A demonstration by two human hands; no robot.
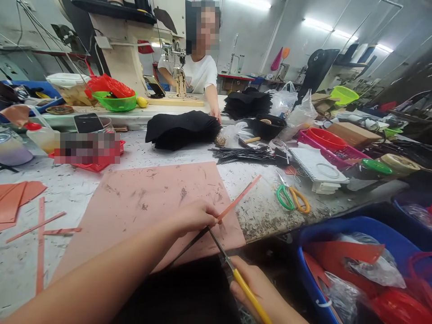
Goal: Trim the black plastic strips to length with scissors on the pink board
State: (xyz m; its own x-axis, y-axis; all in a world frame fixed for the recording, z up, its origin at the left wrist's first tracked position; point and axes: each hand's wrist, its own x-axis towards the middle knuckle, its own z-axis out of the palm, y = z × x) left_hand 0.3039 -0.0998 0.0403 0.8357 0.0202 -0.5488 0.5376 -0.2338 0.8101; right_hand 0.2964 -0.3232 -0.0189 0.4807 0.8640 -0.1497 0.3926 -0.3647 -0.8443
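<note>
My left hand (pixel 199 215) pinches a narrow salmon-coloured strip (pixel 240 198) that points up and to the right. A dark strip (pixel 189 245) runs down and to the left from the same fingertips. My right hand (pixel 254 283) is closed around a long yellow-handled tool (pixel 248 290) with a thin metal shaft. Its tip meets the strips at my left fingertips; its exact kind is unclear. Both hands are over the front right part of a pink sheet (pixel 162 193) marked with dark smudges, lying on the worktable (pixel 256 198).
Scissors (pixel 292 195) with green and orange handles lie to the right. Behind the sheet are black stacked pieces (pixel 184 128) and a bundle of black strips (pixel 243 155). Salmon strips (pixel 41 243) lie left. A blue bin (pixel 303 265) stands lower right. A person (pixel 205 74) sits opposite.
</note>
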